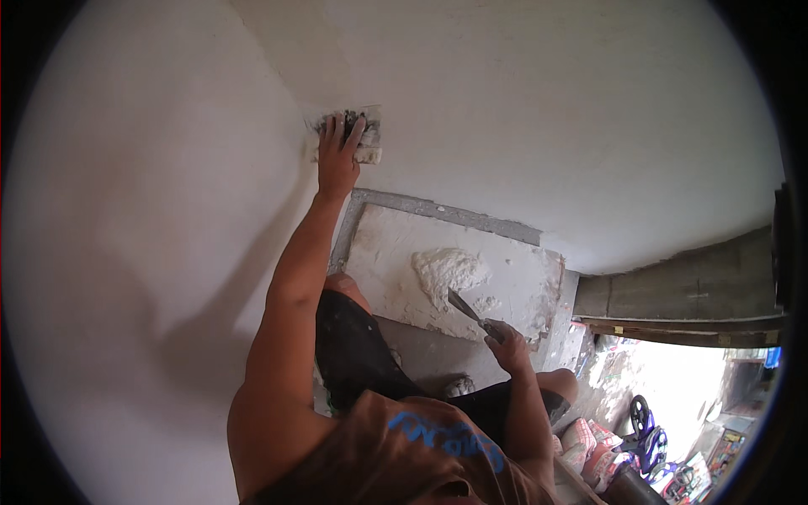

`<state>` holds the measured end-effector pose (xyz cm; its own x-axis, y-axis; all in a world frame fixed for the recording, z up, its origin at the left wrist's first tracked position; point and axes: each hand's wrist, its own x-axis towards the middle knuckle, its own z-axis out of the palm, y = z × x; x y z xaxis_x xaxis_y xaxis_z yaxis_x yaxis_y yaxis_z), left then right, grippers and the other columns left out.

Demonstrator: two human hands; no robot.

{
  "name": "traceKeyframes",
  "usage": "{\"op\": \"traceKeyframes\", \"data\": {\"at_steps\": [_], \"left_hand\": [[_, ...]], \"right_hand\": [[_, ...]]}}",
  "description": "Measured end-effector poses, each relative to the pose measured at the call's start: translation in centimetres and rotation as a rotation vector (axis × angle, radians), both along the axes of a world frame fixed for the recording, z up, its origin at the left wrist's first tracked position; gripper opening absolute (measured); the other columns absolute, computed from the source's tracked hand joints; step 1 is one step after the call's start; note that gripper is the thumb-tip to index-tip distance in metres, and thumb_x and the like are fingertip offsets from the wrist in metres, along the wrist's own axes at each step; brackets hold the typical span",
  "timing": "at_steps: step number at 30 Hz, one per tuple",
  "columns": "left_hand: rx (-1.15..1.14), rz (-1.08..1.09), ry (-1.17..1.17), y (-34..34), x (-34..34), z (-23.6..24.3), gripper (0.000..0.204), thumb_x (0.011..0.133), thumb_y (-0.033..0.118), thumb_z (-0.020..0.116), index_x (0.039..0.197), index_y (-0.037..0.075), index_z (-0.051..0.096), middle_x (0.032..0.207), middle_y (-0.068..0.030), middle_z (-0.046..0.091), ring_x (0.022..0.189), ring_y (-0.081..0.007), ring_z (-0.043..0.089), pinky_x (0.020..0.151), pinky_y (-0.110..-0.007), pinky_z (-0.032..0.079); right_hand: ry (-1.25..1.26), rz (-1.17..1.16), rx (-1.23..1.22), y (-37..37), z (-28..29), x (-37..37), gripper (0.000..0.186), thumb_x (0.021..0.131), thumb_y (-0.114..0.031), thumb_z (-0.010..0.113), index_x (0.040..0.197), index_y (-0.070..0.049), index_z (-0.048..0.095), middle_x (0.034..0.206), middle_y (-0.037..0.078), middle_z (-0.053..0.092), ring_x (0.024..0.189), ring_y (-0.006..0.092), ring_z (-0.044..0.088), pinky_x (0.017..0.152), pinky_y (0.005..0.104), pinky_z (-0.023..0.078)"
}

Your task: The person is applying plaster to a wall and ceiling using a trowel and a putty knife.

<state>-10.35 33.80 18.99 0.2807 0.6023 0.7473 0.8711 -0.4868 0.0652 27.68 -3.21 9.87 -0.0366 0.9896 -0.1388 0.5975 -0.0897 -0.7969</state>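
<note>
High against the white wall (539, 101), close to the inner corner, my left hand (338, 164) grips a flat, rectangular plastering trowel (370, 153). Its blade is smeared with plaster and dark marks, and my fingers lie over its back and handle. Lower down, my right hand (510, 349) is closed around the handle of a putty knife (468, 308). That blade points up and left, its tip at the lower edge of a mound of wet white plaster (450, 268). The mound lies on a plaster-stained board (383, 240) in front of me.
Bare grey concrete (454, 217) borders the board's far side. My bent knees flank the board's near edge. At the right, a grey block ledge (673, 290) runs along the wall above a bright opening. Bags (593, 450) and a purple wheeled item (650, 442) stand at lower right.
</note>
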Motion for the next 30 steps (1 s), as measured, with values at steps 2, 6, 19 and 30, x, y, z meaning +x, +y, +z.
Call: {"op": "traceKeyframes", "data": {"at_steps": [2,6,19,30], "left_hand": [[-0.109,-0.029,-0.225,-0.9,0.6,0.4,0.076,0.072,-0.011,0.055,0.144,0.013,0.048,0.145,-0.0256,0.044,0.136,-0.0426,0.04,0.113,-0.048,0.035],[-0.047,-0.025,-1.027,-2.6,1.9,4.2,0.06,0.078,-0.008,0.048,0.137,-0.007,0.046,0.136,-0.0256,0.053,0.132,-0.0363,0.049,0.111,-0.038,0.038],[-0.071,0.097,-1.018,4.8,1.4,11.0,0.054,0.074,-0.004,0.051,0.127,-0.011,0.05,0.123,-0.0279,0.056,0.118,-0.0427,0.053,0.103,-0.048,0.04],[0.004,0.227,-0.947,-1.6,3.6,14.6,0.049,0.076,0.001,0.058,0.123,-0.011,0.047,0.12,-0.0252,0.047,0.111,-0.0421,0.051,0.102,-0.047,0.04]], "right_hand": [[-0.014,-0.015,0.014,0.1,0.4,0.1,0.039,0.084,-0.015,0.07,0.121,-0.007,0.064,0.108,0.018,0.07,0.102,0.034,0.067,0.088,0.0404,0.053],[-0.055,-0.061,0.016,0.0,0.5,0.8,0.038,0.084,-0.014,0.07,0.121,-0.007,0.064,0.107,0.017,0.07,0.101,0.0332,0.068,0.086,0.0395,0.053],[-0.035,-0.102,-0.132,0.2,1.9,1.1,0.04,0.085,-0.02,0.07,0.123,-0.01,0.063,0.104,0.018,0.071,0.101,0.0352,0.068,0.086,0.0415,0.053],[0.042,-0.035,-0.093,1.6,1.2,0.9,0.039,0.083,-0.018,0.07,0.121,-0.011,0.064,0.104,0.02,0.07,0.099,0.0379,0.067,0.084,0.0439,0.054]]}}
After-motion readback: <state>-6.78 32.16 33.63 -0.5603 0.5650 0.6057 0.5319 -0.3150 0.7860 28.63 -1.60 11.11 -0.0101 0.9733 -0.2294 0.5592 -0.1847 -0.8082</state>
